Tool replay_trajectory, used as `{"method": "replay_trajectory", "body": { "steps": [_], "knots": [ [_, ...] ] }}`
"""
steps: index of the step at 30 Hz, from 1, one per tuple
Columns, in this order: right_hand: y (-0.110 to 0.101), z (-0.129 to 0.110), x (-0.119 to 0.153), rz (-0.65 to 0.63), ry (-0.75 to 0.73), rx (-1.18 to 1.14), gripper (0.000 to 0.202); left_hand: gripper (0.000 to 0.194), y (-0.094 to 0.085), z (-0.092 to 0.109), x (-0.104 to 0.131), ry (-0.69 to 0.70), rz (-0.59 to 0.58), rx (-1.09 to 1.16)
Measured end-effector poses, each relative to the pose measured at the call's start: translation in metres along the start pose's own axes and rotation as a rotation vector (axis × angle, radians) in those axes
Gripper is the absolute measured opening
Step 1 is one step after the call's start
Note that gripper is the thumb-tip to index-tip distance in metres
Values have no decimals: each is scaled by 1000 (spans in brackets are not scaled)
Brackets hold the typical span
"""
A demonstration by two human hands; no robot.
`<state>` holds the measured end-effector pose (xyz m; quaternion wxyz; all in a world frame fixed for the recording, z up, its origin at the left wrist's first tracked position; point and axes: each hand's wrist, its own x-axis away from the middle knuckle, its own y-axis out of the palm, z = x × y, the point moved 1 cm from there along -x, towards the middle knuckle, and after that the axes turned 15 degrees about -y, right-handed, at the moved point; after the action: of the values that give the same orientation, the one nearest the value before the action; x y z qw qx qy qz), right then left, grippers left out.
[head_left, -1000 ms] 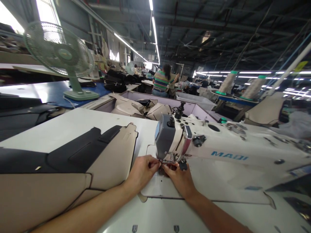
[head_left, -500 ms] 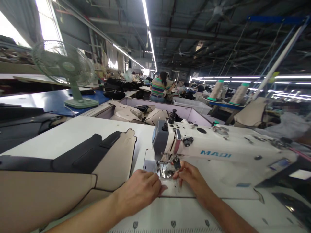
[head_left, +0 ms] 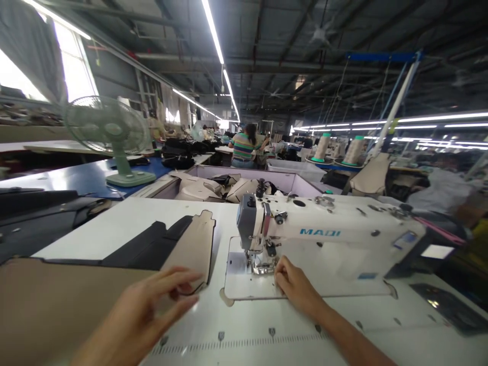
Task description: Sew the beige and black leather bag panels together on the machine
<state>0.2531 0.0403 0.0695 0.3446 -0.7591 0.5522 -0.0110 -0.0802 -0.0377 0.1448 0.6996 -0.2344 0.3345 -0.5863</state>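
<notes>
In the head view a white sewing machine [head_left: 343,249] stands on the table. My right hand [head_left: 295,284] is just right of its needle area [head_left: 262,265], fingers curled together; whatever they pinch, if anything, is too small or hidden. Over the near edge of a stitched beige-and-black panel [head_left: 188,241] my left hand [head_left: 148,307] hovers, thumb and fingers apart with nothing between them. It is slightly blurred. The panel looks like leather or similar sheet material and lies flat left of the machine.
A ruler scale [head_left: 246,341] runs along the table's front. Behind the table, a lilac-walled bin [head_left: 293,184] holds more beige pieces. A green fan [head_left: 120,162] stands on a blue table at left. Thread cones [head_left: 322,148] stand behind the machine. A person in a striped top [head_left: 244,147] is farther back.
My left hand has moved left from the needle area to the panel, and its fingers have spread. My right hand stays beside the needle area, fingers more curled. The view has shifted slightly.
</notes>
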Motion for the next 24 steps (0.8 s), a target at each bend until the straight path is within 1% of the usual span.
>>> {"method": "replay_trajectory", "body": {
  "steps": [1,2,3,5,6,8,11,14,19,21,24],
  "knots": [
    [1,0,-1,-5,4,6,6,26,21,11,-8,-5,-121,39],
    [1,0,-2,-8,10,10,7,25,43,22,-18,-16,-211,57],
    [1,0,-3,-8,14,11,8,22,64,32,-29,-42,-223,75],
    [0,1,-4,-8,20,7,10,18,97,45,-51,-65,-193,84],
    [-1,1,-4,-13,20,2,11,17,110,48,-61,-69,-157,87],
    [-2,-1,-3,-40,15,-12,11,14,129,49,-74,-67,-88,91],
    [-2,-5,-2,-94,-3,-34,13,15,146,45,-80,-54,-21,94],
    [0,-6,-4,-96,-18,-29,16,19,155,43,-79,-30,29,94],
    [2,-1,-8,-57,1,-35,18,29,158,42,-75,33,91,67],
    [2,-2,-9,-61,6,-55,18,28,159,41,-75,41,105,46],
    [1,-9,-11,-79,-7,-81,19,24,163,41,-75,13,122,1]
  ]
}}
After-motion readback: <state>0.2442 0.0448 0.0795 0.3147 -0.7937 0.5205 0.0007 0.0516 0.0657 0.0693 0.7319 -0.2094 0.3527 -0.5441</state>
